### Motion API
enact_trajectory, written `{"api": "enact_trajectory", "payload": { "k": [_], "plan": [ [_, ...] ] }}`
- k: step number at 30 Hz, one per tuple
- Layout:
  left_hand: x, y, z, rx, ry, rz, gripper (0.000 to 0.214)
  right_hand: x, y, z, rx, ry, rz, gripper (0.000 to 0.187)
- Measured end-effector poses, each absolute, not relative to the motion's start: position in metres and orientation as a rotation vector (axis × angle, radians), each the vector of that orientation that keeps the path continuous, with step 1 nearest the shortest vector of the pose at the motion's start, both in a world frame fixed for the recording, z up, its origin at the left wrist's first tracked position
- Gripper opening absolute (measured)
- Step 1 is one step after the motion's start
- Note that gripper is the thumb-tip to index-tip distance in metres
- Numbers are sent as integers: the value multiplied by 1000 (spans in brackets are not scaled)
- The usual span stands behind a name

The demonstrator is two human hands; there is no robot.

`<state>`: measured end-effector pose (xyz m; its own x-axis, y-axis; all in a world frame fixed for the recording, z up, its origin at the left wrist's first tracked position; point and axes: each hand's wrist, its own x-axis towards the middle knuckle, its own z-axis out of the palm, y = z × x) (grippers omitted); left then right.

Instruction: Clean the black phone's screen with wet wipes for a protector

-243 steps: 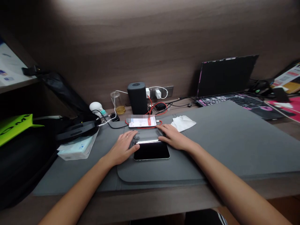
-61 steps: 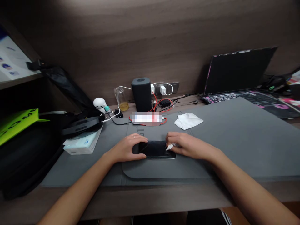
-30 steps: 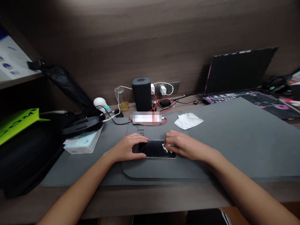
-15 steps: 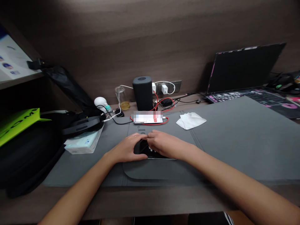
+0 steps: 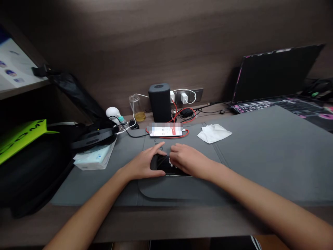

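Observation:
A dark-screened phone with pale marks on its display lies flat on the grey desk mat. My left hand is at the phone's left end, thumb stretched along the near edge and forefinger spread away toward the far side. Over the right part of the screen, my right hand has its fingers curled together; whatever they pinch, if anything, is hidden. A faint slanting line crosses the screen between the hands. Just behind, a second phone with a lit screen is plugged into a red cable.
A crumpled white tissue lies right of the hands. Behind are a black speaker, a glass jar and tangled cables. A laptop stands at the right. On the left are a tissue pack and a black bag.
My hands have drawn apart: their fingertips met over the phone before, and now a gap shows. My left forefinger has lifted and spread. The view has shifted slightly.

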<state>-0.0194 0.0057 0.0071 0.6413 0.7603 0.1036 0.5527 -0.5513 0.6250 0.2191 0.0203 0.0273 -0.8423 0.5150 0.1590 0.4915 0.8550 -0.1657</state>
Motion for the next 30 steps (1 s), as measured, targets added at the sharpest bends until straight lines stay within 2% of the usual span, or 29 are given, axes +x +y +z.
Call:
{"api": "enact_trajectory", "payload": {
  "k": [9, 17, 22, 26, 30],
  "plan": [
    [-19, 6, 9, 2328, 1010, 500, 93, 267, 11, 40, -890, -2833, 305, 26],
    [-19, 7, 5, 2332, 1026, 498, 96, 205, 15, 30, -810, -2858, 171, 20],
    [-20, 8, 3, 2319, 1020, 524, 102, 174, 16, 21, -872, -2793, 261, 10],
    [-20, 8, 4, 2317, 1026, 515, 102, 190, 14, 21, -851, -2770, 241, 13],
    [-19, 7, 7, 2327, 1027, 484, 92, 230, 11, 28, -923, -2772, 251, 18]
  ]
}}
